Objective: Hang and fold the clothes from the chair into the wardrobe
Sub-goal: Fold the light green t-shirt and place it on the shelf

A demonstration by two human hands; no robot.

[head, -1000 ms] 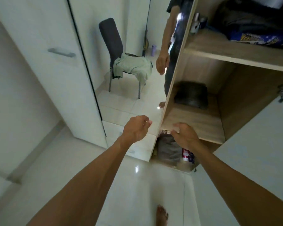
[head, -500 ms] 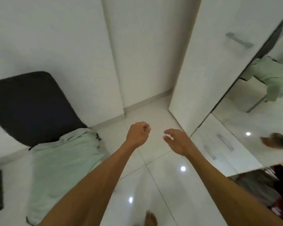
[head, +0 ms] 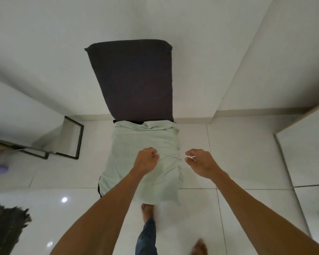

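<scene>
Left hand (head: pixel 145 161) is hovering fisted and empty over the pale green garment (head: pixel 136 142) draping the chair (head: pixel 133 80) beneath it, while right hand (head: pixel 201 163) is hanging slack-fingered just past the garment's right edge, over floor tiles (head: pixel 247 153).

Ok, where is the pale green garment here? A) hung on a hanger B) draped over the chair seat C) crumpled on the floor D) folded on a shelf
B: the garment lies spread over the seat of the chair, its front end hanging past the edge.
</scene>
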